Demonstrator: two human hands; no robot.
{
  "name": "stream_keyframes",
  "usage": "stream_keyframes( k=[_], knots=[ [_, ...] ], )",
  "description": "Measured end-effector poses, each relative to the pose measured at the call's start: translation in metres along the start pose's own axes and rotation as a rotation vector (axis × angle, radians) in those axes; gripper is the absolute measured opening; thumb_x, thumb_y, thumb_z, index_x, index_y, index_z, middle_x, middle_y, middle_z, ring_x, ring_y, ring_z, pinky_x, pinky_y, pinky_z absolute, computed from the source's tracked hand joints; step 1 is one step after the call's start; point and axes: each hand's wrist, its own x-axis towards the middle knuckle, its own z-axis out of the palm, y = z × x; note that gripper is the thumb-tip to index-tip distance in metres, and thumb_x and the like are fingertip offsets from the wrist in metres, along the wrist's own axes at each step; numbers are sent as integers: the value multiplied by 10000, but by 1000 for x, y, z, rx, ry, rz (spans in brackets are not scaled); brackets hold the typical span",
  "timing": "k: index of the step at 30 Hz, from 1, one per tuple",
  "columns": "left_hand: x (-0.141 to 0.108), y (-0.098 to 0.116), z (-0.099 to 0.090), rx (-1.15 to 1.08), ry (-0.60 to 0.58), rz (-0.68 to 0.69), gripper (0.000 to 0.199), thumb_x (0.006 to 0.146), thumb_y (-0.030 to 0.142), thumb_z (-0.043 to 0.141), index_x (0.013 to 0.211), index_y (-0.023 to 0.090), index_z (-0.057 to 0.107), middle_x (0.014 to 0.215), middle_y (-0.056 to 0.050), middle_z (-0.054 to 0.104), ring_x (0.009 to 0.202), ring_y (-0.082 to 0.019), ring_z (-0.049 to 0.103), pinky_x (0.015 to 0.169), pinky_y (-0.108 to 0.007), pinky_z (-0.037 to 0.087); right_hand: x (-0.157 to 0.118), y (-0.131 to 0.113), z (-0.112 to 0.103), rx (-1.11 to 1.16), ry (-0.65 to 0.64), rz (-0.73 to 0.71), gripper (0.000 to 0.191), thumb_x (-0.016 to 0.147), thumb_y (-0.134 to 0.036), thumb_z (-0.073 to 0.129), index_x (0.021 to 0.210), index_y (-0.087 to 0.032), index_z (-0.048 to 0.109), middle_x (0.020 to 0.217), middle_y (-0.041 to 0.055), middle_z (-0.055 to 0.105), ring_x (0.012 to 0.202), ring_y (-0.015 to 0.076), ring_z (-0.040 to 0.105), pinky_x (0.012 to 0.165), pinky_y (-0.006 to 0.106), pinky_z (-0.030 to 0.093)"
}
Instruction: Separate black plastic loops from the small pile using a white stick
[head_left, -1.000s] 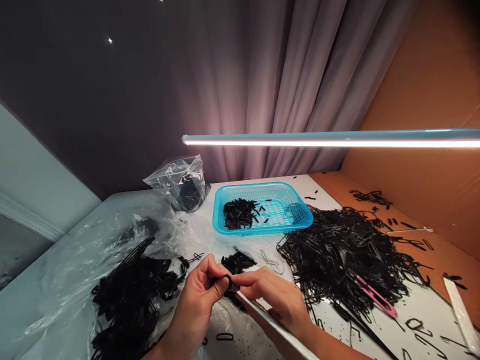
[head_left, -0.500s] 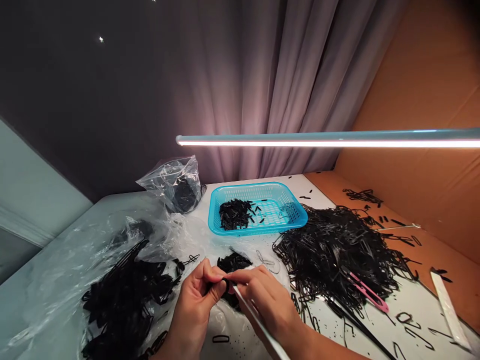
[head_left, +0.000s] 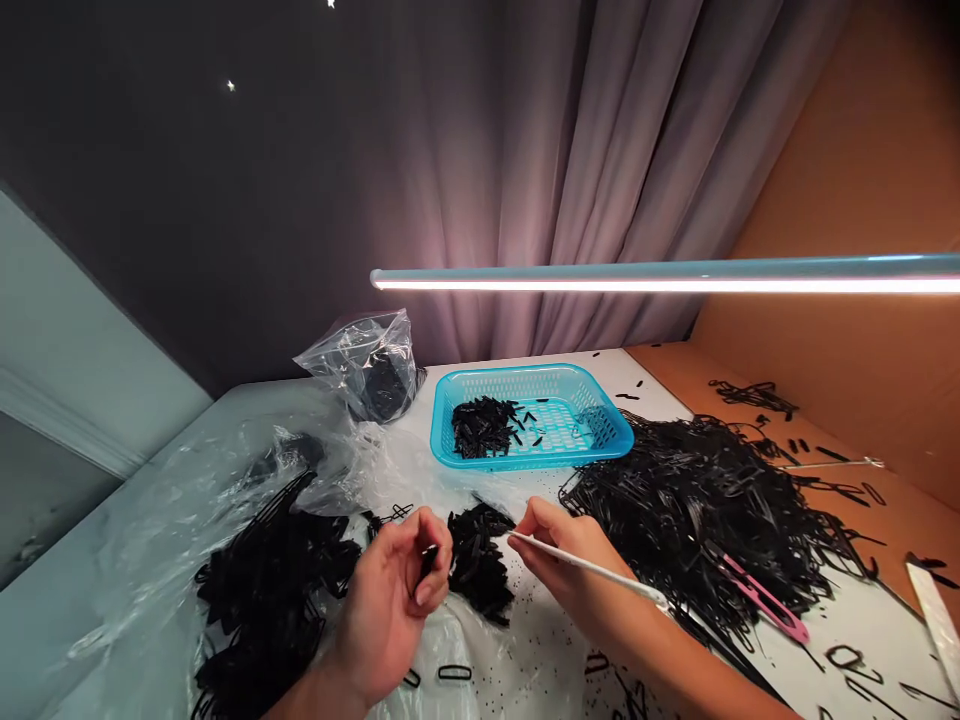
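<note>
My left hand [head_left: 394, 600] is curled, palm partly toward me, with a small black piece [head_left: 429, 560] between thumb and fingers; much of that piece is hidden. My right hand [head_left: 566, 560] pinches a slim white stick-like tool [head_left: 600, 568], which slants down to the right across the wrist. The two hands are apart. Between and just behind them lies a small heap of short black pieces [head_left: 480, 575] on clear plastic. Below my left hand, a flat black loop [head_left: 454, 673] rests on the plastic.
A blue basket [head_left: 480, 464] holds black pieces. To the right spreads a large pile of thin black loops [head_left: 690, 490] with a pink-handled tool [head_left: 772, 605]. More black pieces [head_left: 262, 590] and plastic bags [head_left: 367, 370] are at the left. A lit tube lamp [head_left: 660, 275] hangs across.
My hands, together before over the small heap, have separated. The right hand has moved right with the white tool, which now lies flatter. The view has shifted slightly left.
</note>
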Motion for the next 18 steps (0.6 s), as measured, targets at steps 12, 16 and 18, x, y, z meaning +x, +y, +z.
stream_keyframes(
  k=[12, 16, 18],
  knots=[
    [18, -13, -11, 1289, 139, 427, 214, 829, 320, 603, 995, 292, 735, 810, -41, 630, 676, -175, 514, 620, -268, 306, 2, -2, 1, 69, 66, -86, 179, 910, -264, 502, 755, -175, 501, 834, 4, 490, 577, 81, 459, 544, 219, 342],
    [18, -19, -9, 1391, 87, 491, 256, 836, 280, 585, 1047, 335, 720, 852, -43, 603, 705, -189, 546, 630, -276, 314, 2, -3, 2, 48, 65, -121, 148, 898, -251, 529, 770, -178, 527, 823, 2, 495, 580, 87, 447, 542, 224, 345],
    [18, -19, -8, 1388, 64, 471, 219, 843, 268, 573, 987, 318, 729, 890, -45, 603, 728, -185, 556, 658, -275, 332, 2, -3, 1, 64, 68, -137, 133, 896, -233, 533, 775, -176, 537, 826, 5, 506, 591, 91, 456, 544, 225, 350]
  ],
)
